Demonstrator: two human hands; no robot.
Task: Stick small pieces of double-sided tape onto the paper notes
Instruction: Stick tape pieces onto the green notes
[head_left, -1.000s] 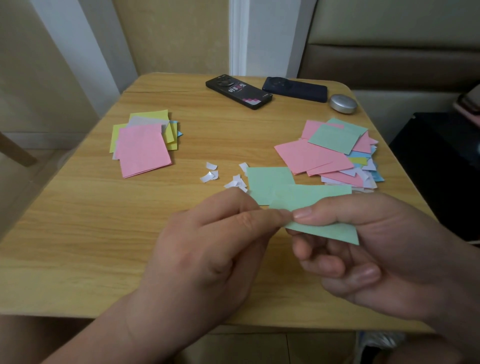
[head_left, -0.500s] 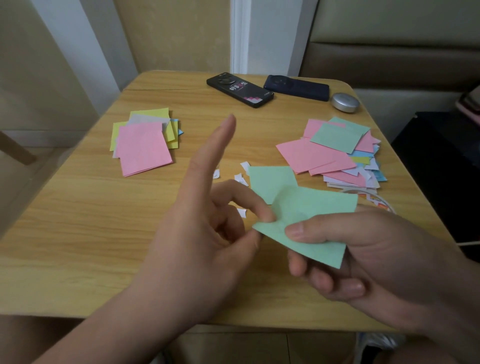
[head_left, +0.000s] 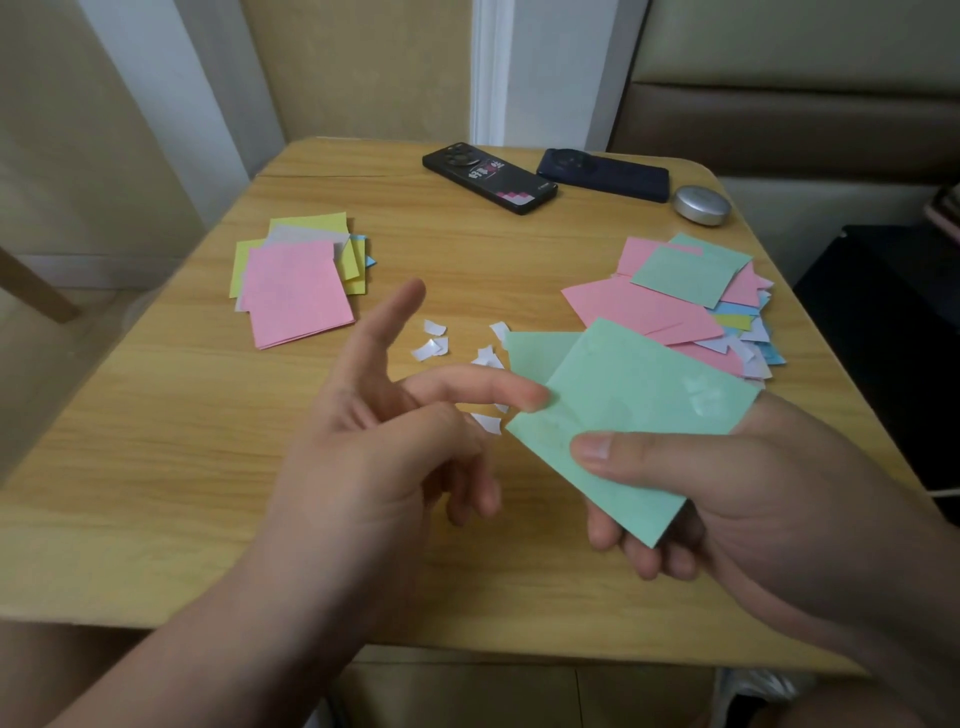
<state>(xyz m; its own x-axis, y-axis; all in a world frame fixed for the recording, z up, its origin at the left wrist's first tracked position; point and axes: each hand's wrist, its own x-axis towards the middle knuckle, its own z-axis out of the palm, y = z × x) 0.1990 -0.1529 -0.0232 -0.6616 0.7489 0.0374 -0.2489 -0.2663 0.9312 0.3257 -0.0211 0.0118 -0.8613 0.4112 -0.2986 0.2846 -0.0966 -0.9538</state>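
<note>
The right hand (head_left: 753, 493) pinches the green note (head_left: 623, 410) above the bench (head_left: 156, 467). The left hand (head_left: 374, 447), grip wide and empty, has one fingertip at the note's left edge. A careless swipe there could crease the note or lift its tape patch (head_left: 701, 400).

held note (head_left: 623, 415): mint green, pale glossy patch
flat note (head_left: 532, 351): mint green
left pile (head_left: 293, 291): pink top; yellow, grey, blue under
right pile (head_left: 649, 312): green on pink; blue, yellow, white edges
scraps (head_left: 431, 351): white
left phone (head_left: 491, 179): black, pink-and-white checks
right phone (head_left: 605, 174): navy
case (head_left: 702, 205): silver
desk (head_left: 156, 441): light wood grain
</note>
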